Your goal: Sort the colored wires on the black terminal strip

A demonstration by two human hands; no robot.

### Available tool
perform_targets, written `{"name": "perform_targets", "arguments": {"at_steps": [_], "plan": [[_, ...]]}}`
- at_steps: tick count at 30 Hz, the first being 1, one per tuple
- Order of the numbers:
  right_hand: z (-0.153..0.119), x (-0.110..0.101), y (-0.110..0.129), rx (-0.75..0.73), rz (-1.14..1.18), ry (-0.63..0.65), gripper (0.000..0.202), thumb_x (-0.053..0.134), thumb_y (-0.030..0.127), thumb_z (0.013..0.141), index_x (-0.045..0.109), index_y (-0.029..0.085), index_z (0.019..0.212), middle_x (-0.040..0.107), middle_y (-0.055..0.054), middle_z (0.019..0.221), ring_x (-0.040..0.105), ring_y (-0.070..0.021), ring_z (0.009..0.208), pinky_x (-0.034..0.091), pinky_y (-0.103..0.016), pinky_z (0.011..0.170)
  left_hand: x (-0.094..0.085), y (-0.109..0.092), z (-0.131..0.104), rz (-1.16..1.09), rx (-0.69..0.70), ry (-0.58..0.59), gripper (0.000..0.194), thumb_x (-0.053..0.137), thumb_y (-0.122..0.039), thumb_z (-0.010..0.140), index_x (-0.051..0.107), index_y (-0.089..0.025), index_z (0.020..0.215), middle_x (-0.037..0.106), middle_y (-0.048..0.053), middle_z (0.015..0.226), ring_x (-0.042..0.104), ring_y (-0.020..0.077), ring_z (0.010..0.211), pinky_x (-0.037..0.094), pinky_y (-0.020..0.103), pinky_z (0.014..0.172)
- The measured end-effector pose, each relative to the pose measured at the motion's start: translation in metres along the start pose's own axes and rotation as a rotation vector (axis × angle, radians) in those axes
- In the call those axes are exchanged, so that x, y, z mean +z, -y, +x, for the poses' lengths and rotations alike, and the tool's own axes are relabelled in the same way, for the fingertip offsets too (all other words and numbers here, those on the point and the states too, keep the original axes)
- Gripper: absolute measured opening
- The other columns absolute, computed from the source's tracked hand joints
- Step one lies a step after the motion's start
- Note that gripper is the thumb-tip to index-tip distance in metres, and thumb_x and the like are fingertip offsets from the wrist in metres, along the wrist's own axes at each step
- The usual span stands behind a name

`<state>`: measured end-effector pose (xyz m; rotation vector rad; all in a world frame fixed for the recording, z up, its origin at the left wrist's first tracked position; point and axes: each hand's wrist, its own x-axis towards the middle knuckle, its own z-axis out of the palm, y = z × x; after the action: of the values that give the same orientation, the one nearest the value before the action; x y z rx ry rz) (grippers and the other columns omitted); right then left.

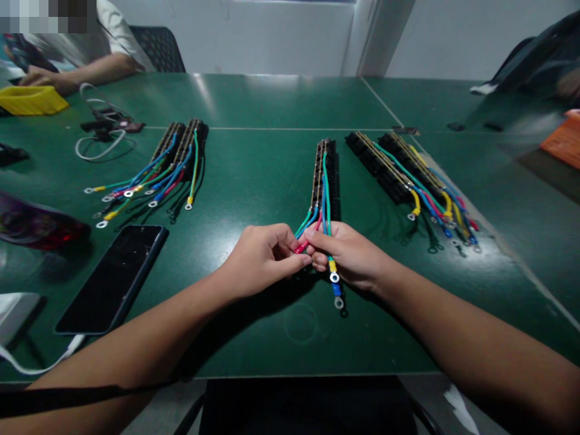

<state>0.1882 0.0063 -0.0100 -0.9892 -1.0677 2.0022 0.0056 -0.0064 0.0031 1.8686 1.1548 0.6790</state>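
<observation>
A black terminal strip (324, 175) with gold-coloured metal rows lies on the green table, its coloured wires running toward me. My left hand (267, 257) pinches the red sleeve (301, 248) at the end of a red wire. Thumb and fingers of my right hand (351, 251) are closed round the wire bundle, with the thumb on the red wire. Below the right fingers hang a yellow-sleeved ring terminal (334, 277) and a blue-sleeved ring terminal (338, 302). Other wire ends are hidden by my fingers.
Two wired strips (185, 145) lie at the left and two more wired strips (399, 163) at the right. A phone (115, 281) on a cable, a bottle (40, 220) and a yellow bin (34, 99) are at left. A person (86, 66) sits across the table.
</observation>
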Motion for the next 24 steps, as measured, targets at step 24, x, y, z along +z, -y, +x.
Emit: {"name": "perform_targets", "arguments": {"at_steps": [24], "plan": [[-0.0021, 0.0017, 0.0008, 0.006, 0.027, -0.01, 0.027, 0.07, 0.033, 0.084, 0.055, 0.015, 0.072, 0.047, 0.006, 0.048, 0.038, -0.0039, 0.04, 0.034, -0.015, 0.041, -0.0009, -0.0004, -0.0002, 0.363, 0.259, -0.128, 0.017, 0.061, -0.027, 0.086, 0.062, -0.014, 0.075, 0.064, -0.002, 0.057, 0.051, 0.0065, 0.047, 0.032, 0.017, 0.047]]}}
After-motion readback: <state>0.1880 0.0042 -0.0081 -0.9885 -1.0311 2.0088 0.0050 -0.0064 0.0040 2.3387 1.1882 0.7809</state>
